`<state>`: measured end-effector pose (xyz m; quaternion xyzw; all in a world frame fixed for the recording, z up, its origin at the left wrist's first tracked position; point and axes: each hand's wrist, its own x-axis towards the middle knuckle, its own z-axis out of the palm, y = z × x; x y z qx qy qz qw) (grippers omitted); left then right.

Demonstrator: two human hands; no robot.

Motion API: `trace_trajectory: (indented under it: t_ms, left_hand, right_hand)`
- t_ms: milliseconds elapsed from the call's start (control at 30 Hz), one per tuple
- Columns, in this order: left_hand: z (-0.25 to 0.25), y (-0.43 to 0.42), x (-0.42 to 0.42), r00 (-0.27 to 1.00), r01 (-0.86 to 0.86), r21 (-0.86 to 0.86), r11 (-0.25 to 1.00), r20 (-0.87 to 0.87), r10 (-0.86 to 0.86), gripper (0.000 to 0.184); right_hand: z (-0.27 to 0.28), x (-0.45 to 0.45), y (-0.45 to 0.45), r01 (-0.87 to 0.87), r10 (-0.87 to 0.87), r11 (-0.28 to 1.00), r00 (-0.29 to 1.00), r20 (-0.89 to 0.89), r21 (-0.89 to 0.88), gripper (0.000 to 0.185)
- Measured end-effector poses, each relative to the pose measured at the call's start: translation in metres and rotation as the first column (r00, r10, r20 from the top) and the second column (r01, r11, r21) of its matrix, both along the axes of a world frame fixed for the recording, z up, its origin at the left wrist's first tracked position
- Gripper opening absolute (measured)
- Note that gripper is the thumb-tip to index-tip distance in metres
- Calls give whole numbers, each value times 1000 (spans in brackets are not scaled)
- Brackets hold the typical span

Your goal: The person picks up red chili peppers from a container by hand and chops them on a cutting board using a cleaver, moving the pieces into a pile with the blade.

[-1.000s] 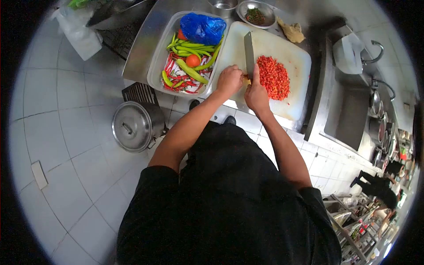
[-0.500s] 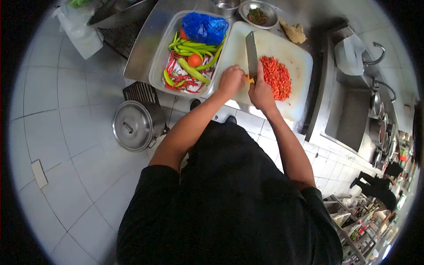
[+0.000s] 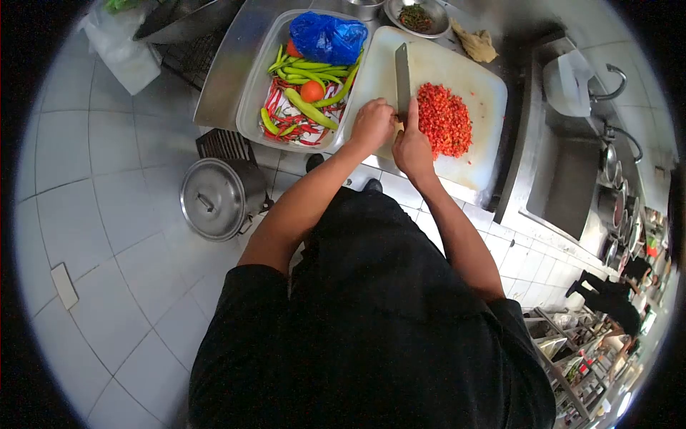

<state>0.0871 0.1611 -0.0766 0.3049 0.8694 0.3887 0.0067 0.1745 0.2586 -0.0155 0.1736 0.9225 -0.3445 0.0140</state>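
Observation:
My right hand (image 3: 414, 151) grips a kitchen knife (image 3: 403, 77) with a broad blade, its index finger stretched along the blade. The blade stands over the white cutting board (image 3: 487, 100), tip pointing away from me. Close to the knife's left side, my left hand (image 3: 372, 126) is curled closed over the board; what its fingertips hold is too small to make out. To the right of the blade lies a heap of chopped red chilies (image 3: 444, 120). Left of the board, a plastic tub (image 3: 248, 107) holds green chilies (image 3: 309, 107), red chilies (image 3: 306, 132), a tomato (image 3: 312, 91) and a blue plastic bag (image 3: 327, 37).
Behind the board are a metal bowl (image 3: 433, 27) with dark green bits and a crumpled cloth (image 3: 474, 41). A sink (image 3: 561, 171) lies to the right. A lidded pot (image 3: 211, 200) stands low at left. Another person (image 3: 607, 297) is far off at right.
My right hand and knife have shifted slightly left, against my left fingertips. Small orange pieces that showed between the hands are now out of sight. The view has shifted slightly.

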Motion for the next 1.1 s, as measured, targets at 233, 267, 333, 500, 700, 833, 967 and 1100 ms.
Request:
trace_trajectory:
  t_ms: [233, 267, 333, 500, 700, 833, 967, 1100]
  left_hand:
    - [15, -2, -1, 998, -58, 8, 998, 31, 57, 9]
    - [23, 3, -2, 994, -94, 36, 995, 53, 92, 9]
    - [56, 17, -14, 985, -160, 99, 982, 83, 153, 12]
    - [113, 79, -112, 968, -154, 39, 987, -194, 158, 15]
    - [129, 133, -255, 904, 1, -382, 924, -395, -165, 19]
    - [203, 84, -231, 952, 92, -138, 986, -279, -128, 21]
    - [243, -17, -196, 976, 211, -245, 946, 105, -191, 20]
    - [174, -131, -162, 980, 158, -537, 829, 189, -64, 24]
  right_hand:
    - [-7, 0, 9, 46, -48, 998, 998, -34, -39, 86]
    - [-9, 1, 11, 47, -49, 997, 998, -30, -56, 85]
    - [-5, 2, 12, 50, -53, 995, 998, -42, -87, 83]
    - [-2, 1, 7, 83, -84, 996, 996, -43, -18, 81]
    - [-5, 2, 1, 118, -117, 993, 992, -50, 10, 77]
    - [6, 1, 0, 118, -118, 993, 992, 31, 8, 86]
    - [1, 0, 4, 104, -104, 994, 994, -17, -21, 86]
    - [-2, 3, 6, 64, -64, 997, 998, -6, -32, 84]
